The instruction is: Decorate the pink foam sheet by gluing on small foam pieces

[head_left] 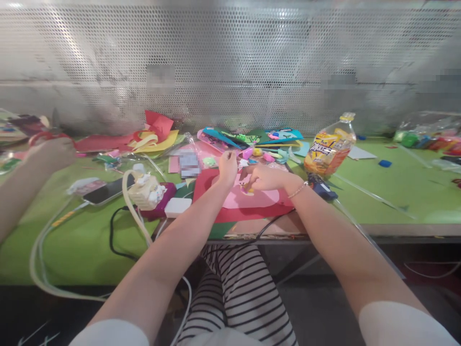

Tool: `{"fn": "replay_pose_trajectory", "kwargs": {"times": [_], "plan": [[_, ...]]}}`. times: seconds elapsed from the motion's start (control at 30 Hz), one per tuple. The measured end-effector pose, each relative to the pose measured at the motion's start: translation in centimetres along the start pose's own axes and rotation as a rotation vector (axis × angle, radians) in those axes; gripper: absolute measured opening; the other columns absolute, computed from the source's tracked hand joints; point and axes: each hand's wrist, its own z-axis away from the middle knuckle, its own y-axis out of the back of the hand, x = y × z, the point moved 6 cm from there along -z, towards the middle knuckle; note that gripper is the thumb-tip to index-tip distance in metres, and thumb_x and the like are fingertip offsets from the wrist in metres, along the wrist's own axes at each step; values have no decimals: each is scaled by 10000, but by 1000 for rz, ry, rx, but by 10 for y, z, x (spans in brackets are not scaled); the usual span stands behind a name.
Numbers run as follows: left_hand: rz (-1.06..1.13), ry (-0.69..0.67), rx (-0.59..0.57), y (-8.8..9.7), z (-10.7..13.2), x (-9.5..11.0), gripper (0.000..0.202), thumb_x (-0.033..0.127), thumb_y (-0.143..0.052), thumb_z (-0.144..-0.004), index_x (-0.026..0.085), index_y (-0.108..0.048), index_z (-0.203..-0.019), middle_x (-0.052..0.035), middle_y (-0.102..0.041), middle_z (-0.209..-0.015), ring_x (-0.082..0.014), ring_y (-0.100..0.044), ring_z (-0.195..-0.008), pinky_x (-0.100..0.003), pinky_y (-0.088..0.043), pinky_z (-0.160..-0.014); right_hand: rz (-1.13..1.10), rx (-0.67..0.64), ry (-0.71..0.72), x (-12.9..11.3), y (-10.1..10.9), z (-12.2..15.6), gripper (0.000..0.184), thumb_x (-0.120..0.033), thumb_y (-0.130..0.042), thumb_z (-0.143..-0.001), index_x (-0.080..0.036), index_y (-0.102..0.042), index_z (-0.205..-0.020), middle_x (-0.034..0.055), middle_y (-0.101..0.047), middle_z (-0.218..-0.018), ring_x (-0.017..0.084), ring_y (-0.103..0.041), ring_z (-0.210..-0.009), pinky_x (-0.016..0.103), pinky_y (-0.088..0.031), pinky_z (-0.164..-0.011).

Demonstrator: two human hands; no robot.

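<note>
Pink paper point(264, 198) lies on a larger red sheet point(209, 211) at the table's front edge. On the pink paper sits a small pink and yellow figure point(246, 188), perhaps of modelling clay. My right hand point(265, 177) is over it, fingers bent and apart, fingertips at or touching the figure. My left hand point(228, 168) is raised above the paper's left side with thumb and fingers pinched together. Whatever is between them is too small to make out. Just behind my hands lie colourful clay pieces point(257, 152).
A plastic bottle point(328, 149) with a yellow label stands to the right. Left are a phone point(108, 191), a purple-based power strip point(158, 199), a white adapter point(178, 207) and cables. Another person's hand point(54, 154) holds red scissors point(39, 138). Decorated blue paper point(288, 135) lies behind.
</note>
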Motion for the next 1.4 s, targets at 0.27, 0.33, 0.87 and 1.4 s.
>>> {"fn": "replay_pose_trajectory", "kwargs": {"times": [0.27,0.33,0.87,1.4], "plan": [[9,10,1,-1,3,3,188,228,-435,-846,166,-485,-676,16,-526,-611,-71,-472,-519,-199,-366,-520,105,-53,131,-10,-8,-6,265,-67,-484,-759,-144,-687,-607,100,-658,-973,167,-580,-876,320,-441,-827],[6,4,3,-1,3,3,193,230,-438,-846,164,-485,-671,15,-524,-606,-72,-471,-517,-201,-365,-518,125,-59,163,-11,-10,-6,270,-76,-488,-768,-143,-674,-585,101,-662,-925,168,-575,-874,316,-439,-814],[-13,-2,-17,-2,-2,-2,208,261,-439,-853,162,-487,-676,21,-508,-600,-65,-462,-506,-192,-367,-510,178,-25,245,-6,-13,-8,255,-72,-485,-766,-163,-724,-766,90,-680,-866,187,-547,-958,333,-424,-874],[-9,-13,-18,-2,0,1,214,246,-435,-851,166,-474,-657,26,-490,-581,-68,-449,-503,-203,-354,-510,157,-19,222,-4,-13,-9,281,-62,-483,-754,-165,-738,-811,92,-677,-922,182,-561,-951,348,-431,-900]]}}
